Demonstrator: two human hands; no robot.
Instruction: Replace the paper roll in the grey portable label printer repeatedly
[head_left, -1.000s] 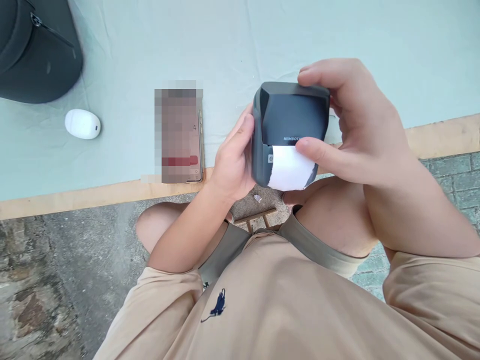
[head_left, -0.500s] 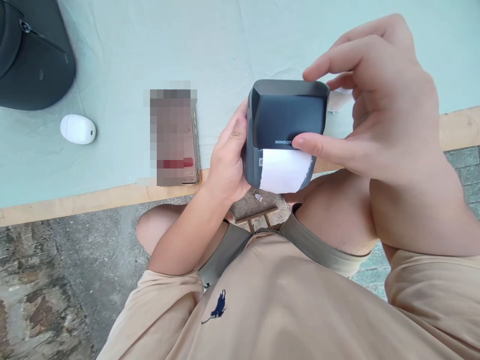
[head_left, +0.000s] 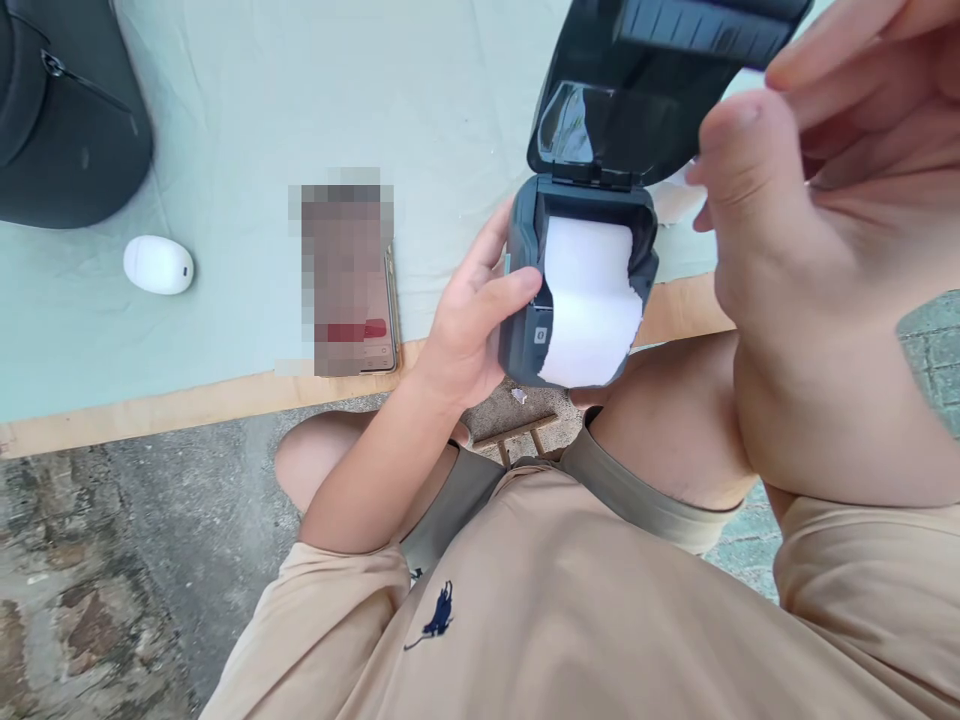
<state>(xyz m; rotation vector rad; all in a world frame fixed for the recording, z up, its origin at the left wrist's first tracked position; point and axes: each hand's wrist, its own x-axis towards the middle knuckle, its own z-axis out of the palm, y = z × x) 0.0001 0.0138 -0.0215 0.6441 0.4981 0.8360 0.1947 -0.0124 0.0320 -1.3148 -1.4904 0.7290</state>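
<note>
My left hand [head_left: 472, 320] grips the left side of a small dark grey label printer [head_left: 525, 340] held above my lap. Its lid [head_left: 645, 80] stands swung up and back, showing a white paper roll [head_left: 589, 300] with a torn lower edge. My right hand [head_left: 810, 230] is raised close to the camera, fingertips on the top edge of the lid, thumb pointing toward the roll.
A phone [head_left: 346, 275] lies on the pale green cloth [head_left: 262, 120] near the wooden table edge [head_left: 187, 405]. A white egg-shaped device [head_left: 158, 265] and a black bag [head_left: 64, 110] sit at the far left. Stone paving lies below.
The printer lid, shut before, has swung up and open under my right hand, exposing the paper roll. My right hand rose toward the camera. My left hand kept its grip.
</note>
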